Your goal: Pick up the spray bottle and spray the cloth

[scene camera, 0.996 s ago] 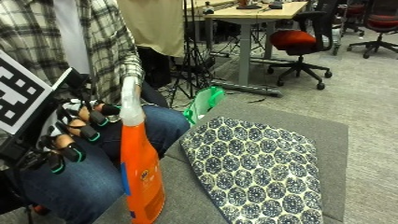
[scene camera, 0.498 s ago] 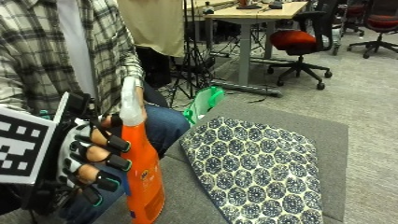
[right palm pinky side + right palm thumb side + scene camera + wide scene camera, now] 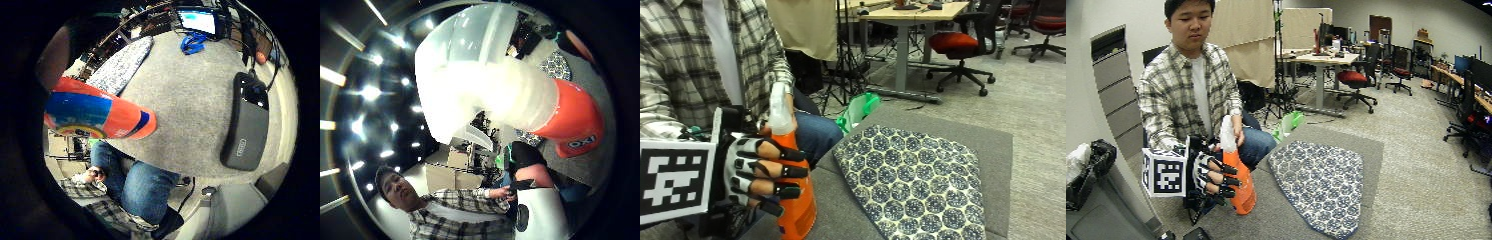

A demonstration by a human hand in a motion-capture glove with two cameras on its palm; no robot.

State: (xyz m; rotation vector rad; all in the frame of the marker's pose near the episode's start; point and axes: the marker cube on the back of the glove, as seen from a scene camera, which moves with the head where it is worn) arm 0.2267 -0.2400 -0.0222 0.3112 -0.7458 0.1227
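- Gloved right hand wrapped round the orange body of the spray bottle, fingers curled across its front just under the shoulder; gripped, though whether lifted or standing on the worktop cannot be told.
- Held low on the body, probably to steady the weight first; index finger not yet on the trigger, so a shift up toward the white spray head looks needed before spraying.
- Bottle upright at about 8 o'clock from the cloth, near it but apart; nozzle direction unclear.
- Cloth spread flat at the worktop's middle, likely laid open to catch the spray.
- Bottle: smooth glossy plastic, tapering cone shape, blue band on the label seen from the little finger side palm view; head translucent white, ridged at the collar.
- Cloth: soft woven fabric, dark blue and white hexagon print, edges slightly wavy.
- Worktop covered in grey felt-like matting, matte and slightly fuzzy.
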